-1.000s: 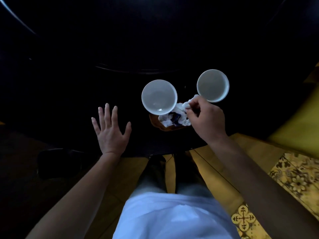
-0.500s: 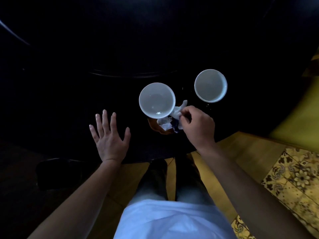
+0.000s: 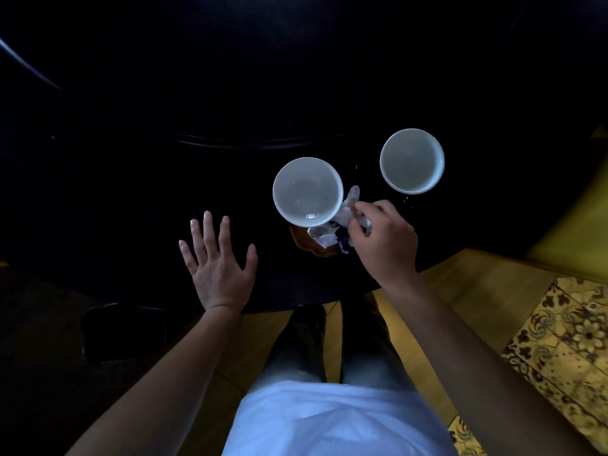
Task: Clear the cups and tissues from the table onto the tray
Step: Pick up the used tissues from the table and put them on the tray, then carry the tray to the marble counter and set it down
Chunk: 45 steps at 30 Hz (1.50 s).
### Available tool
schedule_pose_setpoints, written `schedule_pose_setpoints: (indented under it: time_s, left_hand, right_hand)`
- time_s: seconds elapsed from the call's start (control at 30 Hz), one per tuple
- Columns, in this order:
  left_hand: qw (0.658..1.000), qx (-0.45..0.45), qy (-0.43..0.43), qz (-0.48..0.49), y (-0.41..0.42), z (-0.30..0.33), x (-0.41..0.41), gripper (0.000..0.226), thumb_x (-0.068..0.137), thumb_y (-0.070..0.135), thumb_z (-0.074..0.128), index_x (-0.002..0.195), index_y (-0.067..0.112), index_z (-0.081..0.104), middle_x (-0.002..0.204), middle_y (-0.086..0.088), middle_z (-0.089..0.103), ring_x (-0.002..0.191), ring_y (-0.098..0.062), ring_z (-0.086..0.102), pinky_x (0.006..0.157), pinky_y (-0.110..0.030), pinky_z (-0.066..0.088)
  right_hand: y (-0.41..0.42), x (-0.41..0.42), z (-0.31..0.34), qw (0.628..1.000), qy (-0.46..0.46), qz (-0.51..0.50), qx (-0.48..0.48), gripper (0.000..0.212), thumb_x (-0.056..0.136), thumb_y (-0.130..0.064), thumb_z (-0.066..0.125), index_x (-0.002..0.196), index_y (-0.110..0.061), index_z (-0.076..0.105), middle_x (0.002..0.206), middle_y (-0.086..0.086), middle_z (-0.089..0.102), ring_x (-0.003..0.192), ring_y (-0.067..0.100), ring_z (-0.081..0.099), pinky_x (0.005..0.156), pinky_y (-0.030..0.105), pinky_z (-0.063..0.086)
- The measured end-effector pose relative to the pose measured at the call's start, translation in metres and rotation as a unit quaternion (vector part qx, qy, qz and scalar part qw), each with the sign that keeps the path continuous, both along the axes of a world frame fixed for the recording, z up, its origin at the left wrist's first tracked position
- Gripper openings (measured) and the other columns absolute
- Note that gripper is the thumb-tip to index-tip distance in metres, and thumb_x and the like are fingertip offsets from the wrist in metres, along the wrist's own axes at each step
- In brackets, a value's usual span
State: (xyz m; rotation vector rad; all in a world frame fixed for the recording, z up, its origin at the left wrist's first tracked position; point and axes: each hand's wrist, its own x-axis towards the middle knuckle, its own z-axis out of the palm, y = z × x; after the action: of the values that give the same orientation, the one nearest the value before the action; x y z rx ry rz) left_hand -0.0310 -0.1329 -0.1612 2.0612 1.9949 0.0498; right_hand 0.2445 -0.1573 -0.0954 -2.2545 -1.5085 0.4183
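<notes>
The right hand pinches a white tissue beside a white cup. The left hand is spread flat, holding nothing, over the dark table.

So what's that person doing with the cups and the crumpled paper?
A person is tidying a dark table. Their right hand is pinching a crumpled white tissue that lies beside the nearer white cup. A small brown dish sits under the tissue. The left hand is open with fingers spread over the table, holding nothing. A second white cup stands farther right. Both cups look empty, and neither has been picked up.
</notes>
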Motion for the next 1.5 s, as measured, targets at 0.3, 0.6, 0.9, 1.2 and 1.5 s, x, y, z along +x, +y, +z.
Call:
schedule_pose_setpoints:
  time_s: [0.3, 0.6, 0.9, 1.2, 1.5]
  left_hand:
    - [1.0, -0.005, -0.016, 0.003, 0.001, 0.003, 0.0, 0.074, 0.095, 0.058, 0.038, 0.158, 0.02, 0.029, 0.171, -0.006, 0.012, 0.158, -0.028, 0.001, 0.126, -0.057, 0.001]
    - [0.988, -0.026, -0.136, 0.075, 0.011, 0.021, 0.006, 0.062, 0.1, 0.048, 0.053, 0.153, 0.019, 0.04, 0.168, -0.005, 0.023, 0.158, -0.022, 0.005, 0.127, -0.053, 0.001]
    - [0.964, -0.029, -0.263, -0.013, 0.015, 0.04, 0.03, 0.081, 0.088, 0.05, 0.071, 0.154, 0.018, 0.038, 0.144, -0.004, 0.044, 0.103, -0.012, 0.057, 0.083, -0.027, 0.051]
    - [0.975, -0.073, -0.209, -0.029, 0.039, 0.039, 0.062, 0.09, 0.08, 0.06, 0.075, 0.153, 0.021, 0.041, 0.114, 0.003, 0.065, 0.107, -0.017, 0.059, 0.087, -0.039, 0.051]
    - [0.978, -0.082, -0.184, -0.046, 0.042, 0.032, 0.066, 0.061, 0.078, 0.047, 0.081, 0.128, 0.016, 0.065, 0.099, -0.005, 0.061, 0.09, -0.026, 0.059, 0.076, -0.046, 0.051]
  right_hand:
    - [-0.029, 0.026, 0.031, 0.999, 0.021, 0.007, 0.04, 0.036, 0.088, -0.017, 0.064, 0.123, -0.012, 0.06, 0.115, 0.005, 0.059, 0.094, 0.019, 0.06, 0.077, 0.032, 0.051]
    - [-0.041, 0.1, 0.025, 0.946, 0.232, -0.217, -0.065, 0.057, 0.09, -0.016, 0.068, 0.141, -0.026, 0.047, 0.131, -0.007, 0.051, 0.101, 0.002, 0.059, 0.085, 0.038, 0.059]
    - [-0.022, 0.115, 0.006, 0.952, 0.249, -0.146, -0.1, 0.085, 0.082, -0.014, 0.079, 0.151, -0.031, 0.034, 0.147, 0.001, 0.047, 0.128, 0.021, 0.051, 0.101, 0.041, 0.048]
    - [-0.011, 0.128, -0.007, 0.958, 0.217, -0.139, -0.128, 0.098, 0.071, -0.021, 0.088, 0.151, -0.036, 0.033, 0.149, 0.003, 0.045, 0.139, 0.024, 0.042, 0.112, 0.045, 0.04]
    - [0.003, 0.145, -0.015, 0.954, 0.227, -0.106, -0.167, 0.106, 0.049, -0.04, 0.092, 0.142, -0.048, 0.041, 0.142, 0.0, 0.05, 0.131, 0.023, 0.051, 0.106, 0.051, 0.047]
